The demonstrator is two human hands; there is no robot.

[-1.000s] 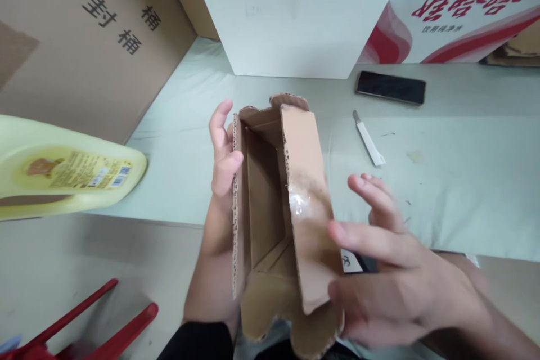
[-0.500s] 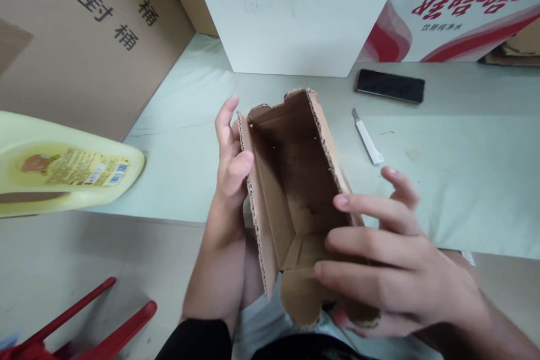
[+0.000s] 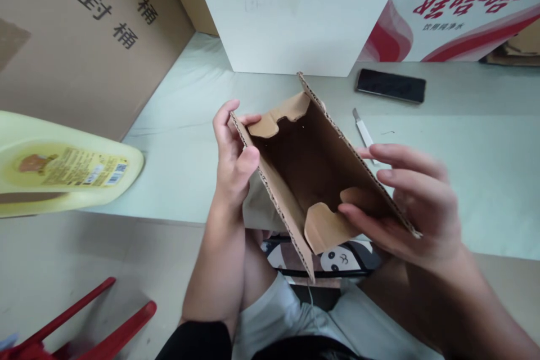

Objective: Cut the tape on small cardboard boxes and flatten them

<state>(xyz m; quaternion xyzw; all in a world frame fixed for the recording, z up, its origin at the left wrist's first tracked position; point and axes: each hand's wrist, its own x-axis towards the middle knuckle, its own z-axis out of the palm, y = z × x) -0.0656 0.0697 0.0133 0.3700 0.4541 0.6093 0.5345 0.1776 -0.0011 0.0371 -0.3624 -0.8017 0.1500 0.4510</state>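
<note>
Head view: a cardboard box point(image 3: 291, 149) is held at the centre, its opening turned toward the camera and its long axis slanting from eleven to five o'clock. Clock directions below are read from this box. One flap point(image 3: 274, 119) leans over the opening at eleven, another flap point(image 3: 328, 229) at six.

At nine o'clock the left hand point(image 3: 234, 154) grips the box's left wall, thumb over the corrugated edge. At four, the right hand point(image 3: 422, 202) lightly grasps the opposite wall, thumb inside near the lower flap, fingers outside; their pressure cannot be judged.

Toward two, a white-handled blade point(image 3: 363, 130) lies on the pale green surface point(image 3: 476, 191), partly hidden by the right fingers. A phone point(image 3: 391, 86) rests face up at one, near a red-and-white box point(image 3: 400, 28). A yellow bottle point(image 3: 76, 163) sits at nine, a large printed carton point(image 3: 88, 62) at ten, a white box point(image 3: 291, 17) near twelve.
</note>
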